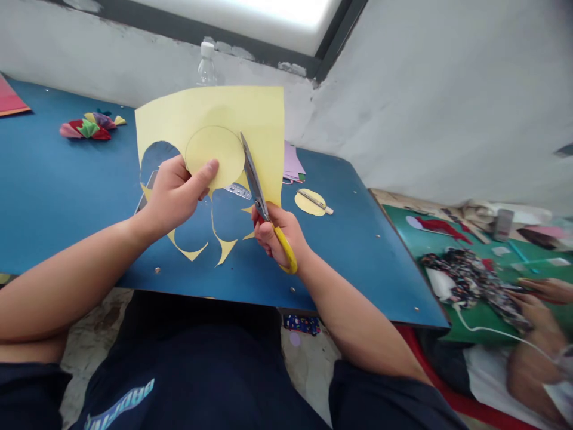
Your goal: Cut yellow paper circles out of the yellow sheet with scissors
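A sheet of yellow paper is held up over the table, with a drawn circle partly cut free along its lower edge. My left hand pinches the paper, thumb pressed on the circle and the other fingers behind. In my right hand are scissors with yellow handles, their blades pointing up along the circle's right edge. Below and left of the circle the sheet has round cut-outs, with thin pointed strips hanging down. Part of a ruler shows behind the paper.
On the blue table lie a yellow paper disc with a narrow tool on it, lilac papers and colourful folded paper pieces. A plastic bottle stands behind. At right, another person's hands work at a cluttered green table.
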`<act>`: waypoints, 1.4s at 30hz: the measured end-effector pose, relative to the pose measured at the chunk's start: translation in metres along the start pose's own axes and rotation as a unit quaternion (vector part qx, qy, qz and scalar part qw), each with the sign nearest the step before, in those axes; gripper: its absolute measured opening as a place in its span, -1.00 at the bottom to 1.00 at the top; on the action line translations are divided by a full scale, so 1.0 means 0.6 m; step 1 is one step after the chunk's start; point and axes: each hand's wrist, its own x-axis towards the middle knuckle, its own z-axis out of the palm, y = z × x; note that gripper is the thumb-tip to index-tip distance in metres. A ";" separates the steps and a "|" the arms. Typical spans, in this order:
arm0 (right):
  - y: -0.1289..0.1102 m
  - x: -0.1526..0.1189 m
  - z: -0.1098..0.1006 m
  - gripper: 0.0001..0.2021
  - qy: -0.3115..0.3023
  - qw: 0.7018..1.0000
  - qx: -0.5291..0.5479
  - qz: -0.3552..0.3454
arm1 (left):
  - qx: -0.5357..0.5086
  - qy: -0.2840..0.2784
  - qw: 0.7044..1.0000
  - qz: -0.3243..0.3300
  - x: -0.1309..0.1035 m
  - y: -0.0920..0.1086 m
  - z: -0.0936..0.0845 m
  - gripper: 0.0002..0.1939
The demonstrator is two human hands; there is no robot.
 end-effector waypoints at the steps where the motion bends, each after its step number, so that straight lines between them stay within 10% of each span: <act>1: -0.001 0.000 0.000 -0.04 0.006 1.000 0.003 0.000 | -0.002 0.000 1.000 0.005 0.001 -0.001 0.000 -0.35; 42: -0.020 -0.002 0.000 -0.10 0.001 1.000 0.022 0.011 | 0.012 0.036 0.999 0.000 0.016 -0.017 -0.014 -0.18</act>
